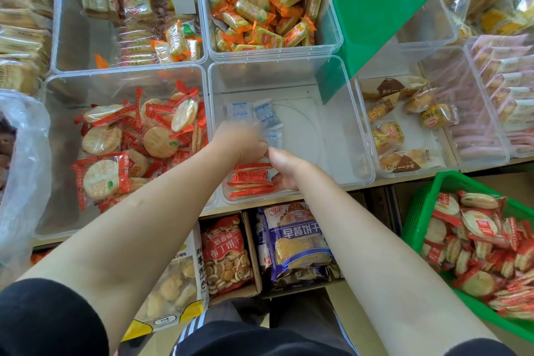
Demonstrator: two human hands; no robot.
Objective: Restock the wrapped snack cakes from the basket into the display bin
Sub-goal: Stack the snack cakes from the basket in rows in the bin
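Both hands down in the near-empty display bin (341, 78), left hand (241, 140) blurred so I cannot tell its grip, right hand (284, 166) curled onto the red-wrapped snack cakes (251, 179) stacked upright at the front wall, with the basket (419, 211) still loaded at right, and let go carelessly and that row likely topples flat.

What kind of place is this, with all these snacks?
Most likely a snack shop or the loose-snack aisle of a grocery. Clear display bins sit side by side, each with its own wrapped snacks, a green basket holds red-wrapped cakes for restocking, and bagged biscuits are stored beneath.
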